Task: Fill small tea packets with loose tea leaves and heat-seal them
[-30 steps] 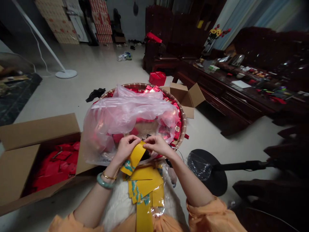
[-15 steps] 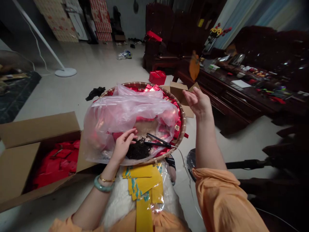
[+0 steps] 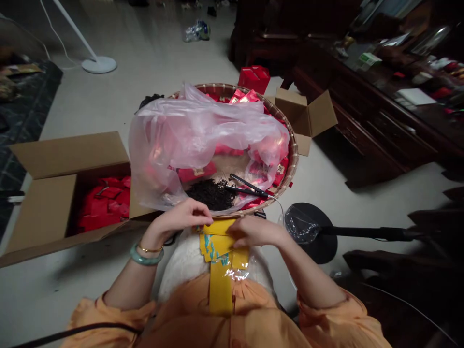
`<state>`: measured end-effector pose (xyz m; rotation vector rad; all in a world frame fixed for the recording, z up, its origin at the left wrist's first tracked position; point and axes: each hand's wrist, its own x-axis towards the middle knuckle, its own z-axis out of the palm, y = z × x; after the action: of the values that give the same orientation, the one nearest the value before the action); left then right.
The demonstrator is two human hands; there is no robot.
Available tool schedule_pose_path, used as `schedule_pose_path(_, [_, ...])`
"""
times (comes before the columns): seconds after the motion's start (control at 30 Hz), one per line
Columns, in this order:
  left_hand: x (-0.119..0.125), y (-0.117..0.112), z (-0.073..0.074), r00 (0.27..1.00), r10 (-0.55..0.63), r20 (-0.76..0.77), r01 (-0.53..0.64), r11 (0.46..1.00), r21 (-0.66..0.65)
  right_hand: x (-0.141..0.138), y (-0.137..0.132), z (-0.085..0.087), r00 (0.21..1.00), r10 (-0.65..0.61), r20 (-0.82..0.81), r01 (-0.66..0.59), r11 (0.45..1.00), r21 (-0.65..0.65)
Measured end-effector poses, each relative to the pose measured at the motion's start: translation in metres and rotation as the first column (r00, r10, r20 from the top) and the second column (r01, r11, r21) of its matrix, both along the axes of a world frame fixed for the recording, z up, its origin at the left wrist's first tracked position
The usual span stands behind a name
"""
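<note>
Several yellow packets with blue-green markings lie fanned out on my lap, over clear plastic and white cloth. My right hand is at their right edge, fingers bent onto the top yellow packet. At the upper left of the stack is my left hand, loosely curled with a gap between thumb and fingers and nothing visible in it. Just beyond stands a round woven basket with a pink plastic bag. Dark dried leaves lie at the bag's mouth, beside a black hair straightener with its arms apart.
On the left sits an open cardboard box of red packets. Another open carton and a red box are behind the basket. A black round stand base lies right, a white lamp base far left.
My right hand has come down from its raised place at the right to the yellow packets. My left hand has drawn back from the leaves. The orange-yellow piece in the air is out of view.
</note>
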<state>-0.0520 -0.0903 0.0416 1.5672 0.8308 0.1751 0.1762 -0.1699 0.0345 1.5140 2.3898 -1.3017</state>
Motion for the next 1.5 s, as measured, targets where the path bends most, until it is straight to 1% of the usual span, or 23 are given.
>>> schedule_pose_path(0.03, [0.001,-0.003,-0.001,0.997,-0.073,-0.029,0.074,0.997,0.028,-0.009,-0.005,-0.006,0.993,0.002,0.119,-0.010,0.998,0.066])
schedule_pose_path(0.07, [0.002,-0.005,-0.002,0.992,-0.117,-0.053,0.120,0.990,0.068,-0.017,-0.009,-0.011,0.976,-0.012,0.216,-0.014,0.993,0.118])
schedule_pose_path(0.13, [0.006,-0.008,-0.005,0.986,-0.142,-0.089,0.155,0.975,0.160,-0.030,-0.014,-0.020,0.941,-0.037,0.336,-0.026,0.983,0.182])
schedule_pose_path(0.2, [0.008,-0.008,-0.009,0.978,-0.166,-0.127,0.190,0.959,0.210,-0.039,-0.016,-0.026,0.921,-0.059,0.385,-0.030,0.975,0.221])
schedule_pose_path(0.3, [0.008,-0.011,-0.014,0.963,-0.205,-0.177,0.242,0.945,0.222,-0.042,-0.016,-0.032,0.906,-0.032,0.422,-0.060,0.978,0.201])
schedule_pose_path(0.43, [0.006,-0.016,-0.020,0.964,-0.196,-0.179,0.233,0.948,0.218,-0.035,-0.010,-0.033,0.909,0.014,0.416,-0.081,0.986,0.143])
schedule_pose_path(0.57, [0.007,-0.021,-0.023,0.966,-0.199,-0.167,0.230,0.953,0.196,-0.025,-0.004,-0.034,0.938,0.062,0.340,-0.114,0.984,0.134])
schedule_pose_path(0.63, [0.007,-0.022,-0.024,0.969,-0.189,-0.161,0.219,0.956,0.194,-0.023,-0.003,-0.037,0.937,0.077,0.340,-0.133,0.980,0.146])
schedule_pose_path(0.73, [0.008,-0.023,-0.024,0.972,-0.182,-0.151,0.212,0.954,0.213,-0.022,-0.007,-0.038,0.926,0.101,0.364,-0.193,0.954,0.228])
schedule_pose_path(0.8, [0.008,-0.025,-0.023,0.969,-0.197,-0.151,0.232,0.937,0.261,-0.021,-0.011,-0.034,0.932,0.096,0.349,-0.213,0.925,0.314])
schedule_pose_path(0.87, [0.009,-0.028,-0.022,0.965,-0.212,-0.156,0.253,0.911,0.327,-0.017,-0.012,-0.024,0.952,0.054,0.301,-0.177,0.899,0.400])
schedule_pose_path(0.93, [0.011,-0.030,-0.021,0.963,-0.214,-0.163,0.261,0.894,0.365,-0.010,-0.011,-0.013,0.974,-0.020,0.226,-0.093,0.872,0.480])
schedule_pose_path(1.0, [0.013,-0.030,-0.019,0.970,-0.163,-0.180,0.223,0.894,0.389,-0.004,-0.006,-0.004,0.987,-0.121,0.105,0.041,0.826,0.563])
schedule_pose_path(1.03, [0.014,-0.029,-0.018,0.976,-0.116,-0.185,0.183,0.897,0.402,-0.002,-0.003,-0.001,0.983,-0.180,0.023,0.130,0.788,0.602])
schedule_pose_path(1.1, [0.016,-0.026,-0.015,0.988,-0.001,-0.154,0.069,0.897,0.436,-0.001,0.005,0.000,0.943,-0.291,-0.159,0.321,0.679,0.660])
schedule_pose_path(1.13, [0.017,-0.024,-0.015,0.992,0.061,-0.112,-0.003,0.892,0.453,-0.002,0.008,-0.002,0.911,-0.331,-0.245,0.406,0.620,0.671])
schedule_pose_path(1.17, [0.018,-0.021,-0.014,0.991,0.117,-0.058,-0.077,0.881,0.467,-0.005,0.012,-0.004,0.877,-0.359,-0.320,0.477,0.565,0.673])
schedule_pose_path(1.23, [0.021,-0.018,-0.015,0.975,0.218,0.045,-0.212,0.847,0.488,-0.013,0.018,-0.011,0.814,-0.388,-0.433,0.579,0.472,0.665])
schedule_pose_path(1.3, [0.024,-0.015,-0.017,0.948,0.302,0.103,-0.312,0.804,0.506,-0.023,0.024,-0.017,0.766,-0.401,-0.502,0.638,0.385,0.666])
schedule_pose_path(1.4, [0.028,-0.014,-0.019,0.915,0.377,0.146,-0.395,0.757,0.521,-0.034,0.032,-0.024,0.735,-0.401,-0.548,0.666,0.268,0.697])
schedule_pose_path(1.43, [0.029,-0.013,-0.020,0.906,0.392,0.160,-0.414,0.745,0.522,-0.037,0.034,-0.025,0.734,-0.396,-0.552,0.663,0.241,0.708])
schedule_pose_path(1.5, [0.031,-0.011,-0.019,0.892,0.412,0.184,-0.444,0.728,0.523,-0.040,0.040,-0.028,0.736,-0.384,-0.558,0.657,0.205,0.726])
